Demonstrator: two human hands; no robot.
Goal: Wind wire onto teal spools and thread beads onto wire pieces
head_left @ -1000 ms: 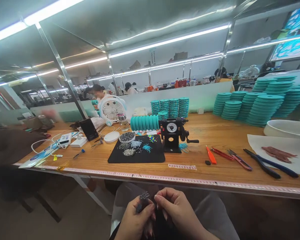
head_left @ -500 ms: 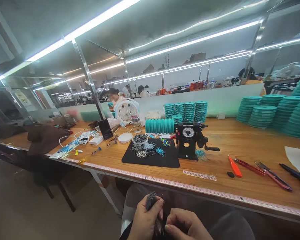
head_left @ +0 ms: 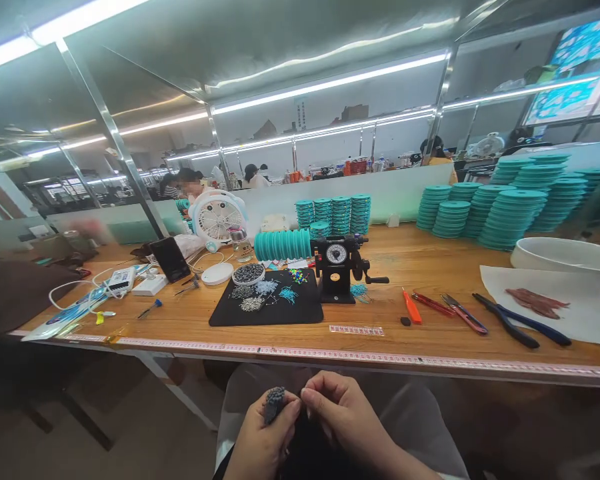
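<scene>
Curling around a dark grey beaded bundle (head_left: 274,404), the fingers of our left hand (head_left: 263,437) are mostly closed, with the knobbly top of the bundle showing above them beside our thumb. Our right hand (head_left: 347,408) is nearly closed too, its thumb and forefinger brought together at the tips and its other fingers bent beneath. Whether we have something thin in that pinch, we cannot tell. The fingertips of both hands are close together; we cannot make out if they touch. We hold the bundle over our lap (head_left: 415,427), on our side of the measuring tape (head_left: 300,351) that runs along the edge of the wooden table (head_left: 400,267). Beyond it, a black mat (head_left: 270,318) bears a white bowl (head_left: 249,275) of dark beads and small loose piles, and just to its right stands a black winder (head_left: 336,277) with a crank, beside a row of teal spools (head_left: 283,245).
</scene>
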